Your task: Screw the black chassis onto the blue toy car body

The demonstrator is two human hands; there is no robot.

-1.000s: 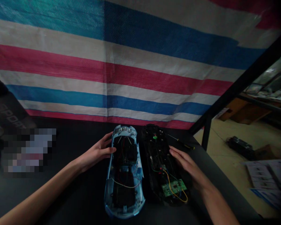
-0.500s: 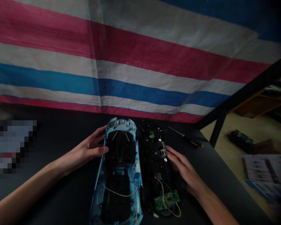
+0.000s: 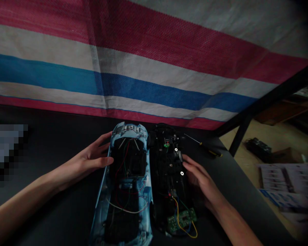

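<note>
A light-blue toy car body shell point(image 3: 148, 184) lies upside down on the dark table, its hollow inside facing up with thin red, green and white wires. My left hand point(image 3: 92, 158) holds its left side, thumb on the rim and fingers along the outer wall. Close beside the shell on the right is the black car chassis point(image 3: 166, 177), with a green circuit board point(image 3: 182, 219) and yellow wire at its near end. My right hand point(image 3: 199, 172) grips the chassis's right edge; some of its fingers are hidden behind it.
A screwdriver point(image 3: 212, 152) with a black and yellow handle lies right of the chassis. Behind the table hangs a striped sheet point(image 3: 149, 89). A pixelated flat item point(image 3: 6, 147) lies at far left. Beyond the table's right edge, boxes and printed packages point(image 3: 287, 181) are on the floor.
The camera view has tilted slightly down. The shell and my left hand have shifted a little to the left, while the chassis and my right hand keep nearly the same place.
</note>
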